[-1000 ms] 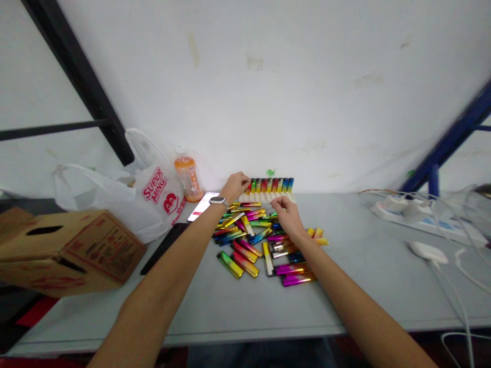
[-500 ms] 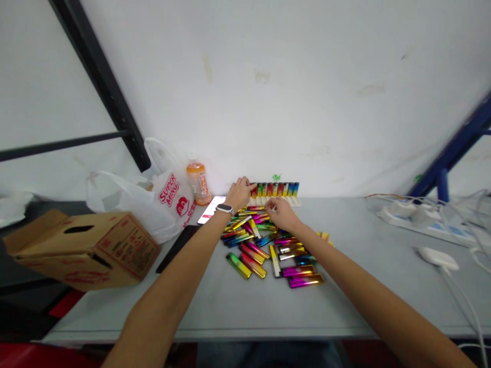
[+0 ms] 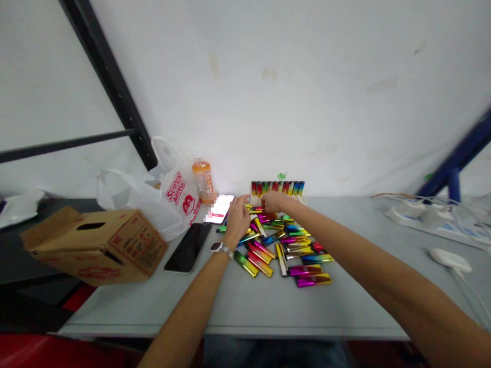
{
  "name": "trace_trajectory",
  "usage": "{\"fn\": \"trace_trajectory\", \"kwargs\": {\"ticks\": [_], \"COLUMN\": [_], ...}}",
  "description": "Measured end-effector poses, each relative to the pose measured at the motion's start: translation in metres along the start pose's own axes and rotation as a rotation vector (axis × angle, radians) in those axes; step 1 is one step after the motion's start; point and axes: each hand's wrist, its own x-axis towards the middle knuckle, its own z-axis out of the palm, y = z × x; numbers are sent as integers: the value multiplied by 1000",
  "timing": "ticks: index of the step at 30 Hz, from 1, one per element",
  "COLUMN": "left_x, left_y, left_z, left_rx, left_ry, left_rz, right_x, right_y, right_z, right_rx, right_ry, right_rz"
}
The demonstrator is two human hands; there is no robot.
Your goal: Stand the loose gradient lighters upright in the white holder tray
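Shiny multicoloured lighters (image 3: 260, 259) lie in a loose pile on the table. Behind them, a row of lighters (image 3: 275, 187) stands upright in a pale holder (image 3: 301, 200) close to the wall. My left hand (image 3: 238, 220) is over the pile's left edge, fingers loosely stretched forward; I see nothing held in it. At the front left of the holder is my right hand (image 3: 274, 201), its fingers curled closed and pointing down. Whatever those fingers grip is hidden, and this hand covers part of the holder.
Left of the pile lie a lit phone (image 3: 223, 208) and a dark phone (image 3: 188, 248). Farther left stand an orange drink bottle (image 3: 202, 176), a white plastic bag (image 3: 169, 204) and a cardboard box (image 3: 95, 248). A power strip (image 3: 429, 221) and a white charger (image 3: 450, 259) with cables lie right.
My left hand has drawn back from the row's left end to the pile. My right hand has moved up and left to the holder. The view has shifted slightly.
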Motion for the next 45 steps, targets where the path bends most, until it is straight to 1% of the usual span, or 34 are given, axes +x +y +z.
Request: {"fn": "trace_trajectory", "kwargs": {"ticks": [3,5,7,9,11,13,16,17,18,20,22,25,27,30,32,34,39,42,45], "left_x": [-2,-2,-2,-2,-3,-4,-6,-6,-7,-8,-9,-11,-13,-13,-13,-13,-13,-13,-13], "left_y": [2,5,8,12,16,21,29,32,35,43,51,59,60,57,54,52,53,54,55], "left_z": [-2,-2,-3,-3,-2,0,2,2,2,0,-1,-1,0,3,4,5,3,3,3], "left_rx": [-5,-13,-21,-31,-48,-69,-91,-95,-99,-109,-124,-144,-152,-161,-165,-164,-167,-178,-182], "left_ry": [-35,-46,-45,-40,-39,-48,-78,-91,-104,-122,-133,-146,-161,-182,-183,-180,-179,-183,-180], "left_rz": [9,6,1,4,21,47,92,113,137,184,217,245,254,267,273,270,264,265,270], "right_x": [-1,-6,-17,-34,-54,-75,-102,-110,-116,-125,-130,-131,-129,-126,-126,-128,-134,-136,-135], "right_y": [2,7,13,17,15,7,-10,-14,-18,-21,-22,-22,-25,-29,-31,-33,-36,-37,-36], "right_z": [-1,-5,-9,-11,-10,-7,-6,-7,-9,-14,-16,-9,-2,5,6,5,1,0,2], "right_rx": [-9,19,99,228,408,694,1269,1409,1509,1627,1680,1689,1675,1658,1646,1660,1776,1777,1759], "right_ry": [-26,2,100,238,348,383,303,271,234,175,165,222,267,353,386,375,273,233,236], "right_rz": [2,-24,-55,-56,-15,46,179,207,213,219,240,354,412,397,382,367,317,347,388]}}
